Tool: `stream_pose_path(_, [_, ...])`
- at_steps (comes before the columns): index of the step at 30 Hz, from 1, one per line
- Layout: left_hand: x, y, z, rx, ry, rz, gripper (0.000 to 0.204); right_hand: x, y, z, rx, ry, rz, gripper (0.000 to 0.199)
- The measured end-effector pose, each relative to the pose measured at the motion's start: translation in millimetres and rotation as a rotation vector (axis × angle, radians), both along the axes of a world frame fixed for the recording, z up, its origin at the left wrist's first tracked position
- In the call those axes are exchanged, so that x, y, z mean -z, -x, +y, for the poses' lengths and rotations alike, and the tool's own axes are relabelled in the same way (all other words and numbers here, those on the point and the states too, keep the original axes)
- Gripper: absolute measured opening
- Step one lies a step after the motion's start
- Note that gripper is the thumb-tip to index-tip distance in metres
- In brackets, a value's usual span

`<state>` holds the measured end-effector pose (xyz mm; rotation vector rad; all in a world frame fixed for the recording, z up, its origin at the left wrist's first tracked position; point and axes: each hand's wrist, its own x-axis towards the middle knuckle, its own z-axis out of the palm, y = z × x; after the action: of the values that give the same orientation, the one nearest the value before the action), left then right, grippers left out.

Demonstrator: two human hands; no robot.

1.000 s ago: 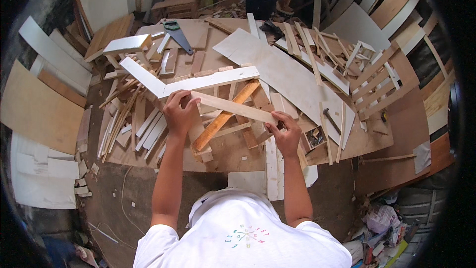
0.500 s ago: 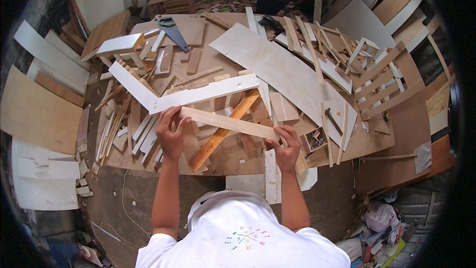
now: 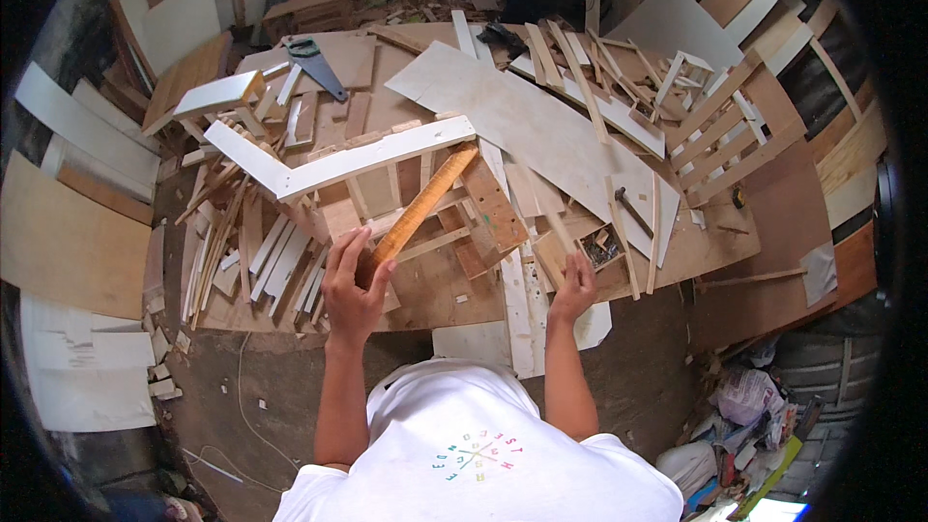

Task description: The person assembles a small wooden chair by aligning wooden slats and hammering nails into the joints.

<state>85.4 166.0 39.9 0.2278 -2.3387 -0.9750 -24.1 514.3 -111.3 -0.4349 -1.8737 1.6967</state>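
Grey-brown floor (image 3: 628, 377), boards (image 3: 77, 232) leaning against dark walls (image 3: 79, 24), broad wooden worktable (image 3: 710, 253)

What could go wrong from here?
1. Spill: the right hand is close to the open box of small bits; a sideways bump could tip it.
2. Knock: the left hand is right by the near end of the orange-brown strip; a brush might shift it.
3. Snag: the hammer lies between two narrow strips; dragging one might move it.
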Motion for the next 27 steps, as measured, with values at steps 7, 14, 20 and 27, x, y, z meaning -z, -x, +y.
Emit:
stream_pose_path(7, [0, -25, 1, -0.001, 0.000, 0.056, 0.059, 52, -74, -2, -0.014, -0.369, -0.104, 0.027])
stream_pose_path(14, [9, -56, 32, 0.024, 0.198, 0.305, 0.036, 74, -101, -3, -0.222, -0.573, -0.234, 0.046])
stream_pose_path(20, [77, -78, 96, 0.440, -0.281, -0.038, 0.022, 61, -120, -8, -0.320, -0.710, -0.211, 0.046])
stream_pose_path(27, [141, -55, 162, 0.639, -0.464, -0.474, 0.027, 20, -129, 19, -0.497, -0.364, -0.354, 0.034])
